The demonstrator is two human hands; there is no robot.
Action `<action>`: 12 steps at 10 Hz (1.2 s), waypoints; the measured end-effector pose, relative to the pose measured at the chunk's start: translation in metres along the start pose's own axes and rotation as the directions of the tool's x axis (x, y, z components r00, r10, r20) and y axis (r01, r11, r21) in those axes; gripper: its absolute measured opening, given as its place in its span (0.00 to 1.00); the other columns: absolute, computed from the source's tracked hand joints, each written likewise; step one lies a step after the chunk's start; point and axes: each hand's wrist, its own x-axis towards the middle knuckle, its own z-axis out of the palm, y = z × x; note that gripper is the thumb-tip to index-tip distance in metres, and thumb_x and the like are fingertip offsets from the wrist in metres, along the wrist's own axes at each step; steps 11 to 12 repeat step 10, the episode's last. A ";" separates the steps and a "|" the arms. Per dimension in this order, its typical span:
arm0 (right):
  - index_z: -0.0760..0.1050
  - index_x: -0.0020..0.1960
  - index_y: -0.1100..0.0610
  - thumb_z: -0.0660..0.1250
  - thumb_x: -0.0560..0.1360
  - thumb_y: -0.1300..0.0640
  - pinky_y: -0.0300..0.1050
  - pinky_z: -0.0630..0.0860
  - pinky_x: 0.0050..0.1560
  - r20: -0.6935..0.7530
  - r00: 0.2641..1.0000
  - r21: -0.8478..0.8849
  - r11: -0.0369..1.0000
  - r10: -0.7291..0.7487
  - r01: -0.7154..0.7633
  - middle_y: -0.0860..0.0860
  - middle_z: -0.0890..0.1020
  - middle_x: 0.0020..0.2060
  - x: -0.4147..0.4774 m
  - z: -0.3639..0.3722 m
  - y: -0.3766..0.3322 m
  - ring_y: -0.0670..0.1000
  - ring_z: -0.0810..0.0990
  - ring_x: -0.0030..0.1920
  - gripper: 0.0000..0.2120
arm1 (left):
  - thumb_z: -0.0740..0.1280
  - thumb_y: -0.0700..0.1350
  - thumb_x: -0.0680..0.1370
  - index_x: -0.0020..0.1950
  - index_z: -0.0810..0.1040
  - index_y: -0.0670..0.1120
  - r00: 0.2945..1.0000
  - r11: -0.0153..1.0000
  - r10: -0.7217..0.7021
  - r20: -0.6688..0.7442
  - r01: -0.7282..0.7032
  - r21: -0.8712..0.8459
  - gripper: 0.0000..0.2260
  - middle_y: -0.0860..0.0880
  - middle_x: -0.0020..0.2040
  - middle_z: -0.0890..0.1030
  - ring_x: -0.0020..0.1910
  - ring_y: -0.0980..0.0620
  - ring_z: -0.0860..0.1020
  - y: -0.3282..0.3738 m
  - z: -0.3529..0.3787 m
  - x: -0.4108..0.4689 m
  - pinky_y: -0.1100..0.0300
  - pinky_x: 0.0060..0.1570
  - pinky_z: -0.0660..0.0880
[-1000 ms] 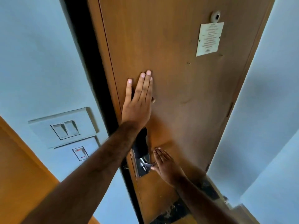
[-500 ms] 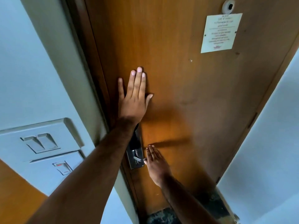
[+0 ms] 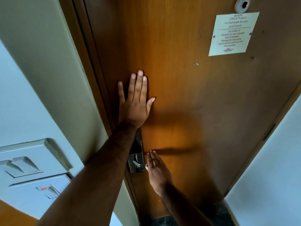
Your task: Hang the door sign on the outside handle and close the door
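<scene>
Brown wooden door [image 3: 187,98] is pressed by the flat, spread left hand [image 3: 136,101] above the metal lever handle [image 3: 138,164]; the nearer right hand [image 3: 158,172], released, lies just right of it.

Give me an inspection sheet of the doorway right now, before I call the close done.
Surface: wooden door meets the frame along its left edge; no gap shows.
Job's things: door sign not in view; lock plate with lever on the door's left edge.
Clutter: nothing seen.
Grippers: left hand flat on the door, fingers spread; right hand open, fingertips on the door beside the lever.
Cables: nothing seen.
Surroundings: notice, peephole, wall switches.
</scene>
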 end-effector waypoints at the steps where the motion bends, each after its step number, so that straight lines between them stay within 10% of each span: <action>1: 0.36 0.81 0.57 0.56 0.86 0.58 0.47 0.41 0.81 0.007 1.000 0.005 1.000 -0.004 0.004 0.54 0.40 0.81 0.001 0.002 0.003 0.53 0.41 0.83 0.34 | 0.54 0.62 0.85 0.83 0.47 0.42 1.000 1.000 0.006 -0.002 -0.006 -0.001 0.35 0.43 0.83 0.53 0.82 0.42 0.54 -0.001 0.002 -0.001 0.35 0.78 0.46; 5: 0.48 0.83 0.61 0.44 0.79 0.29 0.55 0.45 0.82 0.030 0.999 -0.164 0.986 -0.034 0.038 0.59 0.50 0.83 -0.007 -0.098 0.028 0.57 0.48 0.83 0.46 | 0.47 0.67 0.83 0.84 0.47 0.41 0.944 0.999 -0.001 0.331 -0.015 0.047 0.39 0.42 0.84 0.44 0.83 0.42 0.44 0.000 -0.037 0.005 0.35 0.78 0.44; 8: 0.64 0.78 0.66 0.59 0.81 0.38 0.61 0.61 0.78 -0.264 0.964 -0.318 0.947 -0.039 -0.049 0.64 0.68 0.77 -0.015 -0.270 0.053 0.63 0.65 0.78 0.38 | 0.43 0.77 0.74 0.82 0.37 0.45 0.710 0.957 -0.025 0.704 0.221 -0.188 0.48 0.47 0.81 0.28 0.81 0.47 0.32 0.015 -0.112 0.034 0.43 0.79 0.40; 12: 0.53 0.83 0.60 0.41 0.77 0.28 0.56 0.47 0.82 -0.348 0.938 -0.386 0.910 0.009 -0.152 0.56 0.54 0.83 -0.019 -0.361 0.039 0.55 0.49 0.83 0.46 | 0.42 0.73 0.79 0.84 0.42 0.43 0.795 0.931 0.032 0.606 0.196 -0.306 0.44 0.47 0.84 0.39 0.83 0.48 0.39 0.004 -0.164 0.069 0.45 0.81 0.44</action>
